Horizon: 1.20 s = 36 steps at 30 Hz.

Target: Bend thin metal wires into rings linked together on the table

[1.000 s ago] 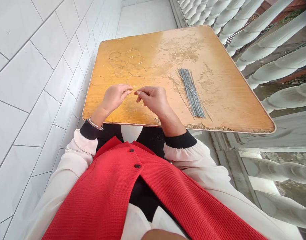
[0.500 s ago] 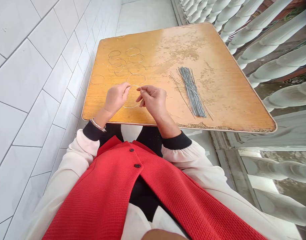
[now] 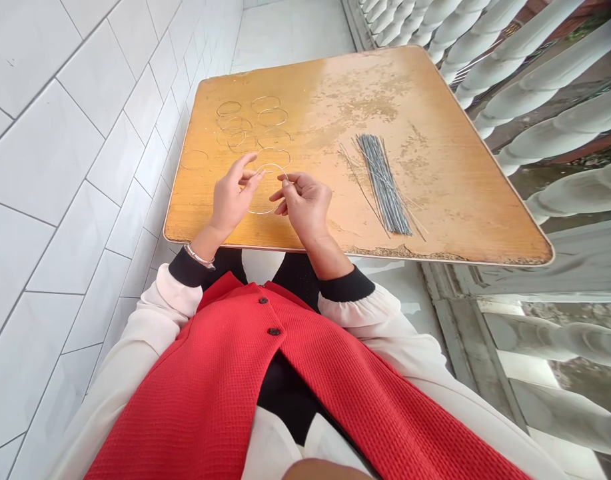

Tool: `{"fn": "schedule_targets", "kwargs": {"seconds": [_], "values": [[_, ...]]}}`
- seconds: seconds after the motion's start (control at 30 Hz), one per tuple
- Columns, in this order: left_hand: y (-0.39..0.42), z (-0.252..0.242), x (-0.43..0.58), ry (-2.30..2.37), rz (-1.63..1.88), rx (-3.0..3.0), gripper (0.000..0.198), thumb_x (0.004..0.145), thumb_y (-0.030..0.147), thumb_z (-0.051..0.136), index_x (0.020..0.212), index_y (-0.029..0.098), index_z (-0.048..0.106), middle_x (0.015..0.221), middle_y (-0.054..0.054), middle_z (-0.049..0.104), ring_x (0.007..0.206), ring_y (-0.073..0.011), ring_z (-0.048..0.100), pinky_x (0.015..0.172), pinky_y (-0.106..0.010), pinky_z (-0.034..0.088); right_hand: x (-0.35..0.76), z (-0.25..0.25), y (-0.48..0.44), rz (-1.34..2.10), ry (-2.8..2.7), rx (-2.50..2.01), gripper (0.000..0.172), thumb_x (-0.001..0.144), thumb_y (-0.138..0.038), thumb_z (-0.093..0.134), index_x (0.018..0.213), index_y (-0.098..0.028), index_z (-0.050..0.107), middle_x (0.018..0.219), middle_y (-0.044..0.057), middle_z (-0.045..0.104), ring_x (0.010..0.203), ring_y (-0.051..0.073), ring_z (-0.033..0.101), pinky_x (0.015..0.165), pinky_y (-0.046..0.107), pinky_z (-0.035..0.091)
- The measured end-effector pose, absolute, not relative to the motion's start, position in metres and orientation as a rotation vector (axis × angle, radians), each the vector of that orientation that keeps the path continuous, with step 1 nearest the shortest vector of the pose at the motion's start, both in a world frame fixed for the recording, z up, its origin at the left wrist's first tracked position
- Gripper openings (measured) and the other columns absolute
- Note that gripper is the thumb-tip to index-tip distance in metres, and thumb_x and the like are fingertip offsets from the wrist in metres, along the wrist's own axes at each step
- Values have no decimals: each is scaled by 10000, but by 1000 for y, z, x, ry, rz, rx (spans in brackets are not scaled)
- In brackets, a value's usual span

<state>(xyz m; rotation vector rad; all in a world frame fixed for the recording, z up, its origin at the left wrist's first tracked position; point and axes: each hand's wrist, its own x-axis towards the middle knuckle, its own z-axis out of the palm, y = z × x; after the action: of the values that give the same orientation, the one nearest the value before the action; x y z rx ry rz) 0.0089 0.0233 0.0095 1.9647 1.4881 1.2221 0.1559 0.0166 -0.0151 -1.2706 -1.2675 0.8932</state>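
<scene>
I see a white tiled wall at 9 o'clock and a row of fat, pale stone railing posts at 3 o'clock. The white tiled wall runs right beside the table. In the middle is a square orange wooden table top, worn and chipped along its near edge. At 6 o'clock I see the person's red bumpy vest and cream sleeves with black cuffs.

On the table, at 3 o'clock from the hands, lies a neat bundle of thin grey wires, with a few loose wires around it. At 12 o'clock from the hands lie many thin wire rings, some crossing each other.

The two hands are apart, with a small gap between them. The right hand pinches a thin silver wire loop between its thumb and finger. The left hand is open, fingers spread, just above the loop's edge. I cannot tell if it touches the wire. A thin silver bracelet sits on the left wrist.
</scene>
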Motion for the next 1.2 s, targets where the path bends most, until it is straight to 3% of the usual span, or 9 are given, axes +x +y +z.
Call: {"fn": "schedule_targets", "kwargs": {"seconds": [0.1,0.2,0.37,0.57,0.77,0.87,1.07,1.2], "values": [[14,13,2,1442,1234,1772,346,1031,343,468,1365,265,514,1146,-68,742,1009,-132,706,851,-261,546,158,-13,16,912,-1238,-1265,325,935,-493,607,986,-177,662,671,-16,672,412,61,554,431,178,437],[3,12,-3,1359,1195,1604,300,1025,334,475,1294,221,547,1196,-99,733,1035,-126,712,836,-245,555,158,-13,15,923,-1205,-1264,282,933,-450,614,994,-179,659,675,-14,682,419,64,564,439,180,455],[-2,2,-6,1328,1151,1549,260,1020,360,480,1031,200,684,1095,-71,775,964,-106,730,794,-224,537,157,-16,13,929,-1205,-1268,302,920,-463,618,1016,-180,660,705,-1,703,415,67,556,434,188,450],[9,3,-13,1279,1162,1451,250,1000,360,551,974,185,728,778,-19,760,674,-67,672,663,-206,482,166,-11,14,889,-1346,-1287,187,862,-330,693,897,-147,710,681,6,700,417,46,479,440,190,385],[12,16,-19,1127,1090,1420,151,936,264,662,886,161,761,636,16,696,562,-36,594,541,-175,385,172,5,17,1122,-1388,-1141,209,840,-353,745,855,-144,749,640,9,686,419,33,379,405,190,310],[11,20,-19,1085,1057,1388,134,924,253,681,885,149,756,620,20,681,544,-34,581,518,-167,383,171,7,18,1197,-1381,-1091,229,838,-374,759,817,-146,753,572,-7,639,409,32,353,390,192,273],[7,19,-23,1019,1031,1241,284,926,426,673,961,148,720,732,-15,731,614,-48,647,500,-146,396,169,1,17,1123,-1301,-1089,232,857,-379,730,837,-152,773,533,-21,602,412,36,342,404,196,284],[3,21,-22,1005,1023,1096,226,938,366,666,912,143,692,726,-6,721,617,-42,656,500,-133,394,169,-3,18,1050,-1293,-1102,264,855,-417,717,888,-165,789,551,-20,605,426,47,346,415,208,291]]}}
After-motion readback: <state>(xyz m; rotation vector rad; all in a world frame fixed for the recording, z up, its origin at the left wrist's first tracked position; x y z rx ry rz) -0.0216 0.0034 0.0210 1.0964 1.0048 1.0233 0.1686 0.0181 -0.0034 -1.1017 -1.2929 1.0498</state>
